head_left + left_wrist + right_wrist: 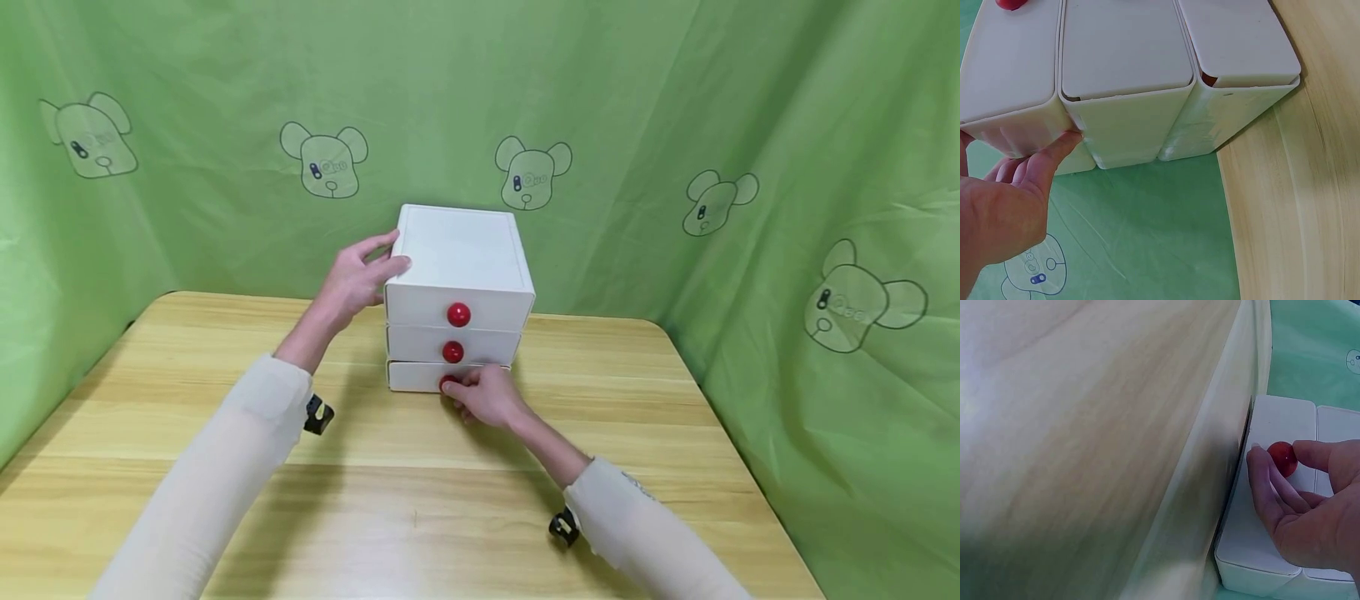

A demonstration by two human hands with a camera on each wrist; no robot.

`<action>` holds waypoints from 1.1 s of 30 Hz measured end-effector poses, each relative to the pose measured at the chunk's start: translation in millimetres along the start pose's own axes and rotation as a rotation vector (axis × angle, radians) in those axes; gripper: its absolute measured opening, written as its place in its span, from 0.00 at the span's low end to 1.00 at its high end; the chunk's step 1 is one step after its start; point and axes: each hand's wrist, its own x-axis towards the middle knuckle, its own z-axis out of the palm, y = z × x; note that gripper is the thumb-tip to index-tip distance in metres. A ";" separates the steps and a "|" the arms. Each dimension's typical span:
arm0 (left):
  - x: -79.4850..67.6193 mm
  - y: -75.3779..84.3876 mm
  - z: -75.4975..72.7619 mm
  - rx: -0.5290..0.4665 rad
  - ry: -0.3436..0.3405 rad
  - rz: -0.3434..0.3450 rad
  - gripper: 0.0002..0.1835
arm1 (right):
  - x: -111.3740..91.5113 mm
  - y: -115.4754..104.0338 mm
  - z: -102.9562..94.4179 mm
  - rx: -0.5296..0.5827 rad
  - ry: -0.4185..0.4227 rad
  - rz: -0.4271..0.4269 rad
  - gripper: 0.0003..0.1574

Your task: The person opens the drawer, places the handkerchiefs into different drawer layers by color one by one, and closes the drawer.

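A white three-drawer box stands on the table, with a round red knob on each drawer front. My left hand rests against its upper left side, the thumb on the top edge. In the left wrist view, the left hand's fingers lie along the side wall of the top drawer section. My right hand pinches the bottom drawer's red knob between thumb and fingers. The bottom drawer front sits close to its frame, with a narrow dark gap at one corner. The upper red knobs are untouched.
The wooden table extends in front of the box and to both sides. Behind it and along the sides hangs a green curtain printed with bear heads. A dark strap piece hangs under the left sleeve, another under the right.
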 end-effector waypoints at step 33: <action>-2.2 0.9 2.1 0.017 0.022 -0.015 0.36 | 3.0 3.4 4.6 -0.005 0.049 -0.032 0.20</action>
